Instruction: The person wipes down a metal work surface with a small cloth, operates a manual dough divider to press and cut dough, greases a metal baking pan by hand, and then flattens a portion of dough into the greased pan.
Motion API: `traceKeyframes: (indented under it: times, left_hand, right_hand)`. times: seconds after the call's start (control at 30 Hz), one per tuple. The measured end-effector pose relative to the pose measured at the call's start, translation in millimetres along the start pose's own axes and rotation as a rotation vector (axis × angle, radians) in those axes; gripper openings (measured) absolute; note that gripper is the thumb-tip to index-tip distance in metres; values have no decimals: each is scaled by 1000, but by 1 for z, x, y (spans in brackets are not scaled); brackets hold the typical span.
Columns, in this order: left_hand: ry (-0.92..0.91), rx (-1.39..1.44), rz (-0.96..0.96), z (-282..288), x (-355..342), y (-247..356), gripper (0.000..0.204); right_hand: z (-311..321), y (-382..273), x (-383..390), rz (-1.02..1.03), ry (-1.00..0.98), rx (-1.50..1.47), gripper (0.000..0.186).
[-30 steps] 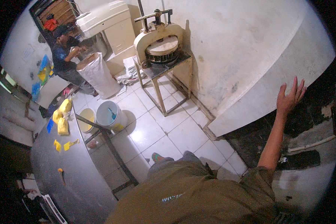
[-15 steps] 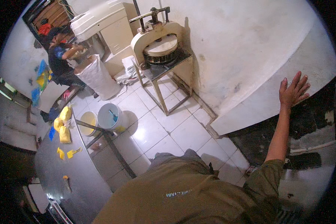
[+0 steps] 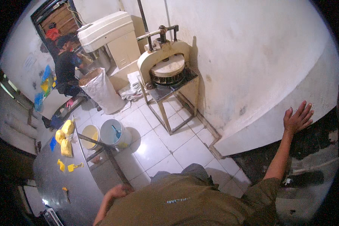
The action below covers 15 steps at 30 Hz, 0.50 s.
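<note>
The right hand (image 3: 298,117), fingers spread wide, lies over the lower edge of the white plastered wall (image 3: 260,130); contact cannot be told. The left hand (image 3: 120,190) is loosely bent beside the olive-brown cloth shirt (image 3: 222,199), its grip unclear, near the curved rim of the grey smooth-topped table (image 3: 81,190). Beyond, white square floor tiles (image 3: 154,147) stretch between that rim and the cream metal press (image 3: 143,66). Two round white plastic buckets (image 3: 126,140) narrow the passage just beside the table.
</note>
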<state>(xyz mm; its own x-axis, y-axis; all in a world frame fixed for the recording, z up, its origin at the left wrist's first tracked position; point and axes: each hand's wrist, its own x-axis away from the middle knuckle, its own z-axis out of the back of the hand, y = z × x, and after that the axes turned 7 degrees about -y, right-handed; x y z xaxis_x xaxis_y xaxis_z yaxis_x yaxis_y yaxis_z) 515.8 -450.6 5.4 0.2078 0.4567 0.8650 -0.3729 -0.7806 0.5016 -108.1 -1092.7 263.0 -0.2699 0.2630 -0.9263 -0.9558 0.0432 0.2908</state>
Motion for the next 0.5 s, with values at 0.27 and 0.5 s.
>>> traceKeyframes:
  times: [0.27, 0.5]
  left_hand:
    - [735, -77, -427, 140, -107, 197, 88]
    - [1052, -315, -748, 341, -139, 394, 99]
  right_hand:
    - [-3, -6, -1, -38, -55, 20, 79]
    - [-26, -137, 6, -146, -64, -345, 57]
